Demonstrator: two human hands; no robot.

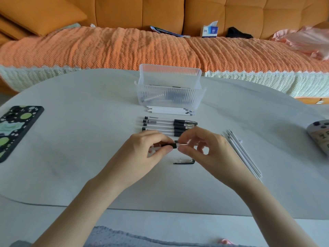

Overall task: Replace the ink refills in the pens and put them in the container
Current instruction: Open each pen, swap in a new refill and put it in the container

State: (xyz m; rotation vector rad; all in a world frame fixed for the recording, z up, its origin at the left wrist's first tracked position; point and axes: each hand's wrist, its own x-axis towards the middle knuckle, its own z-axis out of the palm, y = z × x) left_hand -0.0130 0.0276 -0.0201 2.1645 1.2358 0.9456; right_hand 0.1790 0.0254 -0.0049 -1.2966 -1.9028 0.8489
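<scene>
My left hand (147,148) grips the clear barrel and black grip of a pen (169,145), held level over the white table. My right hand (201,148) pinches the pen's clear tip end, the two hands almost touching. Under them lies a clear pen cap (185,161) with a black clip. Several capped pens (169,126) lie in a row just behind my hands. A bundle of white refills (170,110) rests against the clear ribbed container (169,97), which holds a few pens. More white refills (243,154) lie to the right of my right hand.
A phone (16,131) in a black spotted case lies at the table's left edge. A grey game controller (322,136) sits at the right edge. Behind the table is an orange sofa with a tissue box (210,31).
</scene>
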